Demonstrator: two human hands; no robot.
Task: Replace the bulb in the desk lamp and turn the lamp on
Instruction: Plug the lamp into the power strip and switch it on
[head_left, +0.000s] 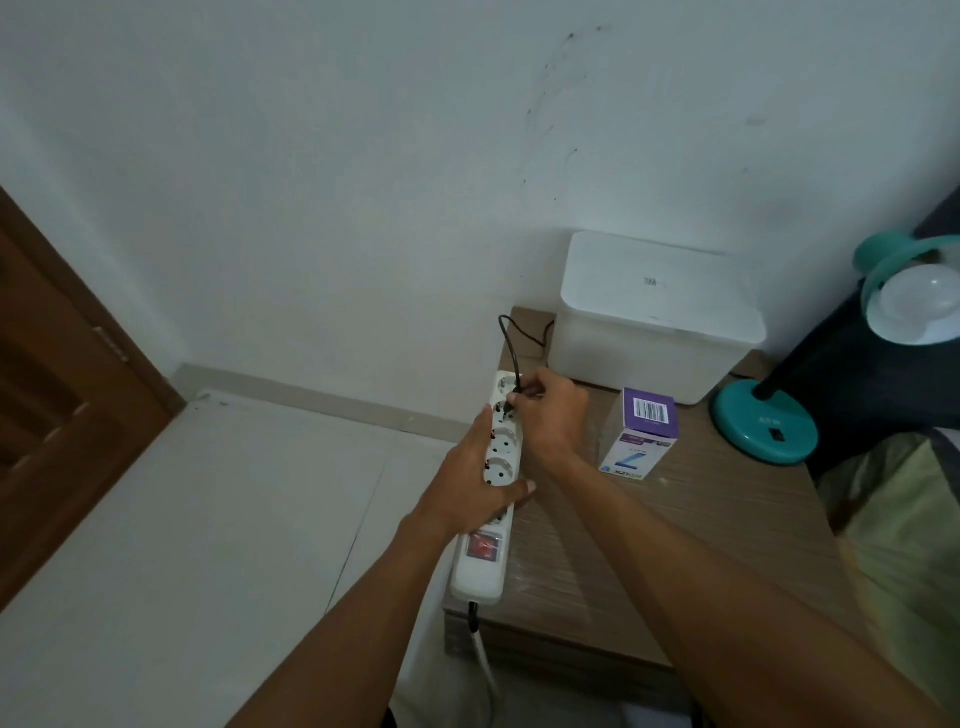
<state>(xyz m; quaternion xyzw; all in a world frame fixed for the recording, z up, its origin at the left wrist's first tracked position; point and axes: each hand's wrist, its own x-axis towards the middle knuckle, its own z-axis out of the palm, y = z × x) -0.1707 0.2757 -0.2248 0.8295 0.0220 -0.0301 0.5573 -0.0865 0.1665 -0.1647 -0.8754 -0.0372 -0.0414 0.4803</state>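
Note:
A white power strip (480, 564) with a red switch lies along the left edge of the wooden side table (701, 519). My left hand (475, 483) grips the strip around its middle. My right hand (550, 410) pinches a black plug (511, 402) at a socket near the strip's far end; its black cord (511, 343) loops up and back behind the box. The teal desk lamp (763, 423) stands at the right, base on the table, its shade tilted with a white bulb (917, 299) in it. A purple and white bulb carton (641, 434) stands between the hands and the lamp.
A white lidded box (654, 312) sits at the back of the table against the wall. A brown door (62, 405) is at the left, pale tiled floor (234, 519) below it. Bedding (904, 519) lies at the right edge.

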